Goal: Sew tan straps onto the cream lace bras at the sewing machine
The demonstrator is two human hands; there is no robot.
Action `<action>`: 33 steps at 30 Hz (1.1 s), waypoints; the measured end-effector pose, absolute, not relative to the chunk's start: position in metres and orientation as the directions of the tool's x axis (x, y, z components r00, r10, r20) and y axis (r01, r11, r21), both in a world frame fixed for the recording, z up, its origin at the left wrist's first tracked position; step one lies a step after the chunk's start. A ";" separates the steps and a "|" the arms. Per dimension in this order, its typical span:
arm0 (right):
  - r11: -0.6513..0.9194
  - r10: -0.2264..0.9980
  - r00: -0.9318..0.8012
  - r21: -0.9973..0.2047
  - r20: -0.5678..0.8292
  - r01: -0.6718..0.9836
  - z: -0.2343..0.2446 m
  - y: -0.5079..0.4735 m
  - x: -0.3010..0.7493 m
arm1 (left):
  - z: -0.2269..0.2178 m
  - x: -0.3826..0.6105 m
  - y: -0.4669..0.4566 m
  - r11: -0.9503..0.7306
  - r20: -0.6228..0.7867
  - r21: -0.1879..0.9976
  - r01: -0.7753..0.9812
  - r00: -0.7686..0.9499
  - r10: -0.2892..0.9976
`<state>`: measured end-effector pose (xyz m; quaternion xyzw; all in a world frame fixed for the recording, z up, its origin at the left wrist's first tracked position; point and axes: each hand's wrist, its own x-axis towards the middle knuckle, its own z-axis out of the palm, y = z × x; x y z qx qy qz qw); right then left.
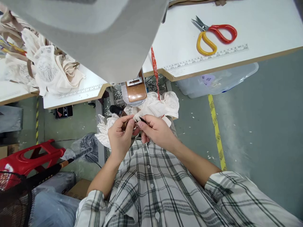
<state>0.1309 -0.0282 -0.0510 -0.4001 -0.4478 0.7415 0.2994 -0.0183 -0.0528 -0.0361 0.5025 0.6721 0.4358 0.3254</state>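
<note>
A white lace bra [169, 105] hangs in front of my shirt, just below the machine head, its lace cups spread to both sides. My left hand [121, 134] pinches an edge of it between thumb and forefinger. Close beside, my right hand [157, 130] is closed, thumb against forefinger, around a slim dark pointed thing [143, 120] whose kind I cannot make out. Its tip meets the fabric at the left fingertips. Curled fingers hide the rest. A small white tag [166, 121] shows by the right knuckles.
Over the bra looms a grey sewing machine head [113, 37] with a brown plate [136, 91]. Red-and-yellow scissors [213, 34] lie on the white table [272, 28], near a printed ruler [205, 58]. More lace bras [53, 67] are piled left. A clear bin [217, 80] sits under the table.
</note>
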 end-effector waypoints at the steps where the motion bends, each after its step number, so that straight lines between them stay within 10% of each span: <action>1: -0.432 0.802 -0.501 -0.895 -0.325 -0.112 -0.049 -0.029 0.133 | -0.038 -0.020 -0.053 0.127 -0.019 0.920 0.372 -0.281 0.960; 6: -0.357 0.905 -0.309 -0.918 -0.294 -0.173 -0.039 -0.027 0.149 | -0.045 -0.026 -0.052 0.241 -0.160 0.946 0.218 -0.333 0.929; 10: -0.082 0.977 -0.177 -0.973 -0.121 0.214 -0.044 -0.020 0.148 | -0.046 -0.025 -0.053 0.232 -0.158 0.952 0.198 -0.329 0.931; 19: 0.355 0.922 -0.348 -0.730 0.169 0.584 -0.063 -0.017 0.126 | -0.051 -0.020 -0.058 0.035 0.112 0.753 0.657 -0.181 0.977; 22: 0.296 0.920 -0.385 -0.782 0.079 0.548 -0.066 -0.012 0.130 | -0.053 -0.024 -0.056 -0.025 0.117 0.721 0.692 -0.086 0.989; 28: -0.404 0.838 -0.430 -0.912 -0.336 -0.073 -0.070 0.001 0.158 | -0.058 -0.050 -0.045 0.250 -0.180 0.946 0.204 -0.309 0.934; 33: -0.061 0.956 -0.265 -0.968 -0.126 0.242 -0.063 -0.005 0.151 | -0.056 -0.052 -0.045 0.365 -0.348 0.931 0.007 -0.282 0.894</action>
